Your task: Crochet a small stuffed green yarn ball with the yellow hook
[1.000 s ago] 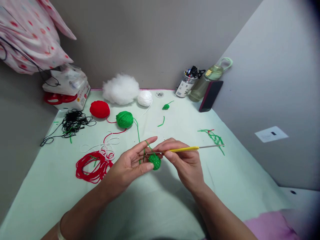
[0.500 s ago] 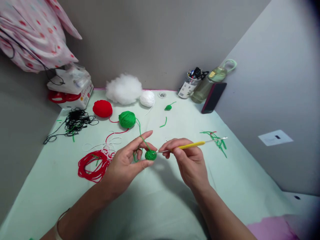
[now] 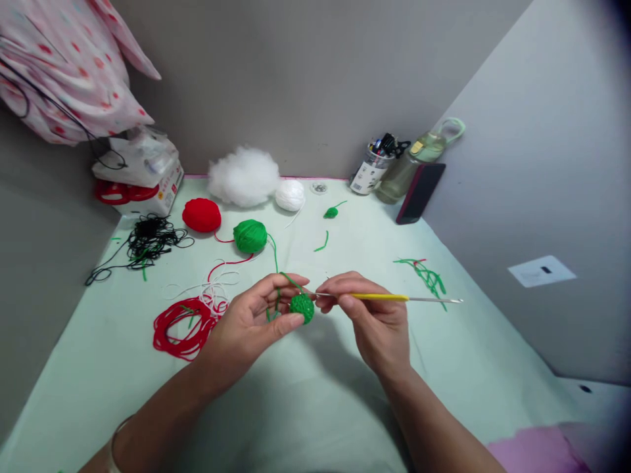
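Observation:
Between thumb and fingers, my left hand (image 3: 256, 314) pinches a small round green crochet piece (image 3: 302, 308). Green yarn (image 3: 275, 253) runs from the green yarn ball (image 3: 250, 236) over my left index finger to that piece. My right hand (image 3: 372, 318) is closed around the yellow handle of a crochet hook (image 3: 382, 297). The hook's thin metal shaft points left, its tip at the upper edge of the piece; whether a loop sits on it is too small to tell. Its other metal end sticks out to the right.
A red yarn ball (image 3: 202, 215), white stuffing (image 3: 244, 176) and a white yarn ball (image 3: 290, 195) stand at the back. Red yarn (image 3: 170, 328) and tangled black yarn (image 3: 152, 240) lie left. Green scraps (image 3: 428, 276), a phone (image 3: 420, 194), a bottle (image 3: 397, 174) and a pen holder (image 3: 371, 171) are right.
The crochet piece has turned and shifted slightly right. My left index finger has lowered, and the hook has swung from slanting to nearly level, its tip now at the piece's upper edge.

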`<state>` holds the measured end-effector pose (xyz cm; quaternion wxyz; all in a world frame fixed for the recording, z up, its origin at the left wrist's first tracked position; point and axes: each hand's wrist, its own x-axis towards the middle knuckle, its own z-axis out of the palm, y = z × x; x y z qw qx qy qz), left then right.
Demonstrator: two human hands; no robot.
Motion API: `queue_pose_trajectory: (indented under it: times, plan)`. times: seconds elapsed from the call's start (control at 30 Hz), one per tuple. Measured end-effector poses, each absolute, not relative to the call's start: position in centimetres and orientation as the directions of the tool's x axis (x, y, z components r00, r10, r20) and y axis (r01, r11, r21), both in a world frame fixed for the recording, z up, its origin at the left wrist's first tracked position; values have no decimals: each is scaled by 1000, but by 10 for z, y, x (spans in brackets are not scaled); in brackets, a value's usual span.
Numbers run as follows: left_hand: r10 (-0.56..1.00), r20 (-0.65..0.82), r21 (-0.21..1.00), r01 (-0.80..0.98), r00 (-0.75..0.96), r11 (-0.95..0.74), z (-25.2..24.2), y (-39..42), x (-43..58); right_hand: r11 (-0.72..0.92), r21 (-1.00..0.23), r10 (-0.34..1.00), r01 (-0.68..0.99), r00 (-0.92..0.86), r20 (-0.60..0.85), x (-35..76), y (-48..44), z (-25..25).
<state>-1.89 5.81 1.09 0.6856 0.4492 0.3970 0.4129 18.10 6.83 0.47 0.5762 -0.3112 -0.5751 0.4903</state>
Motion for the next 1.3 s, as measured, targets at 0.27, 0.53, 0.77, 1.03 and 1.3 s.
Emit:
queue_pose_trajectory:
  times: [0.27, 0.53, 0.77, 1.03, 1.3]
  plan:
    - [919, -163, 930, -254, 359, 265, 7, 56, -21, 399, -904, 913, -154, -25, 407, 179, 64, 7]
    - [921, -159, 928, -263, 357, 263, 6, 58, -19, 445, -883, 893, -150, -5, 451, 181, 65, 6]
    - [916, -165, 931, -248, 366, 267, 7, 57, -20, 427, -893, 896, -141, -71, 439, 181, 63, 8]
    - [911, -163, 937, -230, 379, 263, 9, 58, -21, 426, -893, 894, -143, -85, 440, 180, 63, 10]
    - [909, -152, 940, -227, 387, 254, 6, 56, -22, 422, -898, 889, -122, -137, 436, 183, 63, 11]
